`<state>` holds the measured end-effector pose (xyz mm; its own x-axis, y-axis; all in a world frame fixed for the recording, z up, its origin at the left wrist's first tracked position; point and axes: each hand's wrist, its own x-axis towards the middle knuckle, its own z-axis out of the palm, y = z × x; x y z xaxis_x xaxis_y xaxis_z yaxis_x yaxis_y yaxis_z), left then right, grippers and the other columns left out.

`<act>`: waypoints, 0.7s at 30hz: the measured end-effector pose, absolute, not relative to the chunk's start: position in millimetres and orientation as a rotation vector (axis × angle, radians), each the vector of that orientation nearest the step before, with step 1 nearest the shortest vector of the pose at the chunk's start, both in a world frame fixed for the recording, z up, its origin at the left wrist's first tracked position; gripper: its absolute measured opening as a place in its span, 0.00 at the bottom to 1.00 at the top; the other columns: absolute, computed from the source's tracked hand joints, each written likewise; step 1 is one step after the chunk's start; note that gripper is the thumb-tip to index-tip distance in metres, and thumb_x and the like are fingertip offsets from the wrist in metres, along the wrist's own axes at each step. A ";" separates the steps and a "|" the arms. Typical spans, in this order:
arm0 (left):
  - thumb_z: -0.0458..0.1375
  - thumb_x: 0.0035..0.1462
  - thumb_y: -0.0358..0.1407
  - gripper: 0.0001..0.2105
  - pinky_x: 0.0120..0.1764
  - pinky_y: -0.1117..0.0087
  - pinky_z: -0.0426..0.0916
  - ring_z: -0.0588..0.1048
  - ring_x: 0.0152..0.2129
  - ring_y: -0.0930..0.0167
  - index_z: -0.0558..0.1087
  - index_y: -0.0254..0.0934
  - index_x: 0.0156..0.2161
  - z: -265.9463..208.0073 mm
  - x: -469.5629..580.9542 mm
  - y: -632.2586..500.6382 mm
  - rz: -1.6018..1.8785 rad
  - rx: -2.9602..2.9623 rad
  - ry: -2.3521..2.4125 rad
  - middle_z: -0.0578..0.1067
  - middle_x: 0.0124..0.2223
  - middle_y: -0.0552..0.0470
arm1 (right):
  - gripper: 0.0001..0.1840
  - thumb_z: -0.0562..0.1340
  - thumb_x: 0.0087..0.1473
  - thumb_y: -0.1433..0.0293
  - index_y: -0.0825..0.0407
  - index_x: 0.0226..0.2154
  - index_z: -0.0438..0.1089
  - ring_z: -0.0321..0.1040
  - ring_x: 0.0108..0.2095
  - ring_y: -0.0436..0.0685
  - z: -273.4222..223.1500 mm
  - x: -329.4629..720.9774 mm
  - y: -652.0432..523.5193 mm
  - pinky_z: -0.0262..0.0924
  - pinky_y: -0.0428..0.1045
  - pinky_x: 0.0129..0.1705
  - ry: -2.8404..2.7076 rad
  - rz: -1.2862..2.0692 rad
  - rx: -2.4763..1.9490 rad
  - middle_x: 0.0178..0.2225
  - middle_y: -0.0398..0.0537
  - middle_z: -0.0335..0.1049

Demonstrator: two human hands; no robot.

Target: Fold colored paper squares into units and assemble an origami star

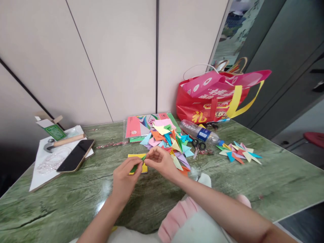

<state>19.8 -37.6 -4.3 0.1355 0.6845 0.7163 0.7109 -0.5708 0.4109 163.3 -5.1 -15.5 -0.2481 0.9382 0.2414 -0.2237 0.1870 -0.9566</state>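
Observation:
Between my two hands is a small folded piece of green paper (143,158), held above a yellow paper sheet (145,168) on the table. My left hand (128,170) pinches its lower left part, with fingers closed. From the other side, the fingertips of my right hand (160,162) close on the paper's upper end. Just beyond the hands lies a pile of folded colored paper pieces (167,136), in pink, orange, blue, yellow and purple. The right hand partly covers the pile's near edge.
Right of the pile are scissors (198,146), a plastic bottle (202,132) and a smaller folded-paper heap (240,153). Behind stand a red bag (210,101) and paper packs (136,126). At left lie a phone (76,156), a hammer (63,141) and a green box (54,130).

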 end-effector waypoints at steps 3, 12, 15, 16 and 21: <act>0.54 0.50 0.31 0.04 0.34 0.70 0.69 0.75 0.28 0.70 0.72 0.39 0.29 -1.0 18.8 -38.2 -1.508 -2.370 -1.492 0.77 0.29 0.52 | 0.16 0.66 0.37 0.67 0.52 0.32 0.65 0.65 0.29 0.48 -16.3 164.9 -4.1 0.62 0.45 0.32 -1.373 1.317 -0.744 0.28 0.42 0.66; 0.58 0.46 0.34 0.06 0.33 0.69 0.71 0.75 0.27 0.69 0.73 0.36 0.31 -1.2 21.8 -38.2 -1.847 -2.444 -1.976 0.77 0.30 0.50 | 0.10 0.65 0.39 0.64 0.54 0.23 0.69 0.60 0.20 0.47 -12.3 168.9 -1.4 0.56 0.44 0.24 -1.455 1.343 -0.813 0.20 0.40 0.66; 0.58 0.45 0.34 0.07 0.34 0.69 0.70 0.76 0.29 0.67 0.74 0.34 0.32 1.6 20.7 -34.8 -1.917 -2.551 -2.135 0.78 0.32 0.49 | 0.11 0.65 0.39 0.63 0.54 0.22 0.69 0.60 0.21 0.46 -9.5 172.5 -0.9 0.55 0.44 0.24 -1.495 1.324 -0.814 0.20 0.41 0.66; 0.58 0.46 0.35 0.08 0.34 0.69 0.70 0.75 0.29 0.67 0.74 0.34 0.31 3.0 20.0 -33.8 -1.866 -2.617 -2.165 0.78 0.32 0.49 | 0.11 0.65 0.39 0.63 0.54 0.21 0.69 0.60 0.21 0.46 -9.1 173.7 -0.5 0.55 0.44 0.24 -1.513 1.315 -0.817 0.20 0.41 0.66; 0.57 0.46 0.37 0.09 0.21 0.74 0.65 0.71 0.18 0.71 0.75 0.35 0.22 6.3 18.6 -32.3 -1.465 -2.938 -2.185 0.74 0.20 0.55 | 0.13 0.65 0.37 0.62 0.55 0.19 0.66 0.61 0.21 0.46 -10.1 176.0 2.3 0.55 0.43 0.24 -1.528 1.368 -0.833 0.21 0.41 0.66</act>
